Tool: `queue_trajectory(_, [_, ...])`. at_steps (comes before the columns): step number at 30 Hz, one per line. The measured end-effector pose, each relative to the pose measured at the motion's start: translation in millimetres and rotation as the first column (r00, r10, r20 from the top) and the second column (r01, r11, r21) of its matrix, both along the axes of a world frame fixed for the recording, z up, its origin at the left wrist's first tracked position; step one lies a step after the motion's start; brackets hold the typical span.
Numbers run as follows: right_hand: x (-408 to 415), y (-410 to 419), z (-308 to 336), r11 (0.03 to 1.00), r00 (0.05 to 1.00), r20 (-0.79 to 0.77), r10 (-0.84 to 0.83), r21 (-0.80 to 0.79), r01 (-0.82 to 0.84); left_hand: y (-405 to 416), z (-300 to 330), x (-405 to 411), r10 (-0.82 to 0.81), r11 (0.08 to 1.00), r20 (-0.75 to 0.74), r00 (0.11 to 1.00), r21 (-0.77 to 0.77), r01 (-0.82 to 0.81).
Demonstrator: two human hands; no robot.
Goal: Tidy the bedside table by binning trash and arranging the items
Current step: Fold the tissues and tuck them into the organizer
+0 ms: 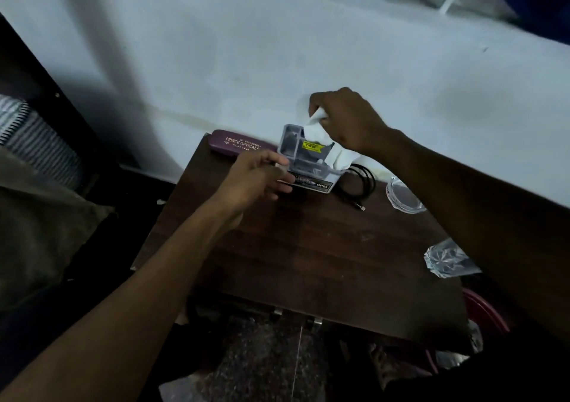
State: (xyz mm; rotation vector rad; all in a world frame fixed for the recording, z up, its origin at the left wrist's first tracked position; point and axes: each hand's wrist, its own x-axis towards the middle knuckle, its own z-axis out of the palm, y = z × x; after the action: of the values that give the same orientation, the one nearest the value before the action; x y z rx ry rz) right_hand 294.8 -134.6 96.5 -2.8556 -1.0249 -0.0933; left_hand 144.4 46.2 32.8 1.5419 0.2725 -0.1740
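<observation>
1. Right hand (pixel 345 120) — fingers curled round a white tissue (pixel 327 142), which hangs into the clear plastic package (pixel 305 157).
2. Left hand (pixel 256 179) — fingers loosely extended, touching the package's left side; a grip is not evident.
3. Package: at the table's (pixel 308 247) rear edge, apparently upright.
4. Spectacle case (pixel 240 145): long axis running along the wall, left of the package.

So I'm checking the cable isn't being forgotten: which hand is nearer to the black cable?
Right. The right hand grips white tissue just above the black cable; the left hand is across the grey organiser from it.
</observation>
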Motion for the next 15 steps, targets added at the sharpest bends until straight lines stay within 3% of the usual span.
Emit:
queue_trajectory(7, [1.3, 4.5, -5.7, 0.912, 0.957, 0.153, 0.248, -0.37, -0.177, 2.1, -0.5, 1.2, -0.002, 1.0, -0.007, 1.0, -0.002, 0.002])
queue_trajectory(9, [1.8, 1.2, -8.3, 0.906, 0.952, 0.15, 0.266, -0.377, -0.194, 2.7, 1.0, 0.4, -0.004, 1.0, -0.007, 1.0, -0.005, 0.004])
queue_trajectory(13, [3.3, -4.4, -6.6, 0.933, 0.972, -0.041, 0.232, -0.275, -0.234, 3.1, 3.4, 0.2, -0.019, 1.0, -0.006, 1.0, -0.004, 0.018])
queue_trajectory(15, [7.6, -4.1, -4.7, 0.935, 0.965, -0.054, 0.255, -0.241, -0.261, 4.0, 3.7, 1.2, -0.022, 1.0, -0.003, 1.0, -0.004, 0.022])
